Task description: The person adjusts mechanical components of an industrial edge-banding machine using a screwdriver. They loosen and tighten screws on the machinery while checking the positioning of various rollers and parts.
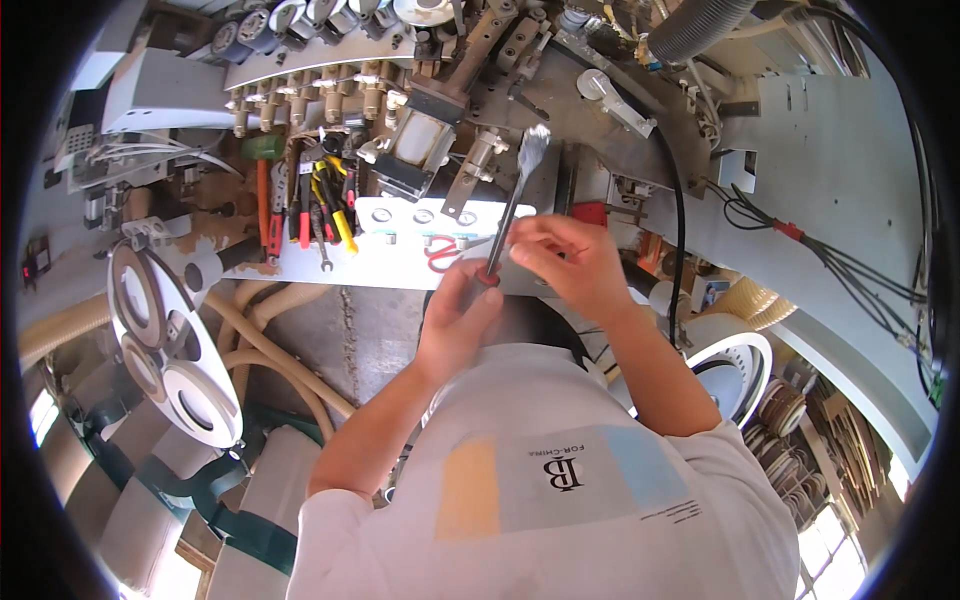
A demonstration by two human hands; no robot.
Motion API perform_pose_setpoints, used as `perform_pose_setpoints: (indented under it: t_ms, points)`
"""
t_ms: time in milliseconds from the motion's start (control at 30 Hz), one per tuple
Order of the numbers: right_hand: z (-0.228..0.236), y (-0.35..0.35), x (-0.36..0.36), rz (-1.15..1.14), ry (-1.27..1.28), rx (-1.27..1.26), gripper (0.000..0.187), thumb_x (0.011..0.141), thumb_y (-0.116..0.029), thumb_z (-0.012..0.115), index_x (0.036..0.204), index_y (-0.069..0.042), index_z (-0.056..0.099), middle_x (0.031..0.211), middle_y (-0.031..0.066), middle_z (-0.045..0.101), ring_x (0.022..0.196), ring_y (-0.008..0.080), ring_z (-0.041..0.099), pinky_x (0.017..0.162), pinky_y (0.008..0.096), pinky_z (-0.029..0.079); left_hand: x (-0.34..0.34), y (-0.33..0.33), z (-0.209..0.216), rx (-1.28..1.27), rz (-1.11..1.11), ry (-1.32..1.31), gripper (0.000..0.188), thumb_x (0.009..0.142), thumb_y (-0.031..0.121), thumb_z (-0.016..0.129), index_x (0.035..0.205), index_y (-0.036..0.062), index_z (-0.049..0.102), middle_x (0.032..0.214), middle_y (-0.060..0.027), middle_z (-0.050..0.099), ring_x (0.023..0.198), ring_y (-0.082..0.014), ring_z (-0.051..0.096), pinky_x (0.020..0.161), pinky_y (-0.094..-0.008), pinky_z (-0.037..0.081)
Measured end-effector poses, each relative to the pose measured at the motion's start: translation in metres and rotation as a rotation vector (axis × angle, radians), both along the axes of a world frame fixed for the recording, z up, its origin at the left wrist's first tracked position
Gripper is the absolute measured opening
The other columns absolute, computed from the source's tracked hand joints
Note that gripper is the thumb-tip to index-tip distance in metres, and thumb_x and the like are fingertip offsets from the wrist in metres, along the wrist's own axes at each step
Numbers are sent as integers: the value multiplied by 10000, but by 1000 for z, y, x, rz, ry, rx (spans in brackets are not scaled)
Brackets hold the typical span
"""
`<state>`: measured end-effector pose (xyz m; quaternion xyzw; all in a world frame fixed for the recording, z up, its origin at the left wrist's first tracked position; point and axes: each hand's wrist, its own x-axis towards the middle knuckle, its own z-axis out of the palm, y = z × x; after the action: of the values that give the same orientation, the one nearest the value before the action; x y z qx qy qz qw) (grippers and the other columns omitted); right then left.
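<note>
Out in front of my chest, my left hand (462, 312) is closed around the red handle of a long, dark-shafted tool (508, 215) that looks like a screwdriver. Its shaft points up and away, and a pale, whitish-grey mass covers the far tip; what that is cannot be made out. My right hand (572, 262) is beside the shaft, thumb and fingers bent together in a pinch. Whether those fingertips grip anything is too small to tell. Just left of the tool, red-handled scissors (440, 252) lie on the white ledge (300, 268) of the machine.
Pliers (345, 225) with yellow handles and several other hand tools lie at the ledge's left. Beyond stand brass valves (335, 90) and a metal cylinder block (420, 145). A black cable (675, 220) hangs at right; beige hoses (270, 350) run below left.
</note>
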<state>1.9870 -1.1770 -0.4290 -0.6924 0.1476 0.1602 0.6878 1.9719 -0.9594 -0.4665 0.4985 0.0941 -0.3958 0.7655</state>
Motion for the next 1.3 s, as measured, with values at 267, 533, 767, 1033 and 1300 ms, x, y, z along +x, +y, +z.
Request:
perform_pose_setpoints:
  t_ms: [267,533,767,1033,1300]
  points:
    - [44,-16,0,28,-191,243,338,902,-69,808,1195,44,683,1072,91,762,975,121,711,847,267,550,-59,49,22,137,-49,-269,300,1029,132,646,1299,52,542,779,-26,561,581,-91,509,537,-234,390]
    - [80,-19,-22,343,-226,174,187,873,-75,826,1029,-27,733,963,28,761,885,86,707,815,273,540,-102,84,31,263,-113,-578,364,965,-23,675,1302,21,545,985,-16,605,726,-62,530,626,-229,452]
    - [110,-9,-26,490,-391,-14,217,856,-68,823,1058,-29,755,984,56,792,892,133,752,795,307,582,-119,101,40,362,-57,-548,375,886,-7,768,1237,47,648,984,-18,674,907,-121,639,825,-274,526]
    - [107,3,-20,663,-613,-166,155,843,-117,830,979,-63,779,898,104,778,793,216,756,715,318,573,-138,121,49,286,-64,-576,397,927,-31,722,1301,23,602,1066,-23,630,931,-89,581,790,-263,495]
    - [111,4,-21,772,-895,-482,137,761,-166,829,775,-101,709,666,54,638,580,251,611,565,364,465,-144,124,50,344,-161,-579,389,942,83,763,1303,34,630,988,-30,695,884,-67,595,748,-291,507]
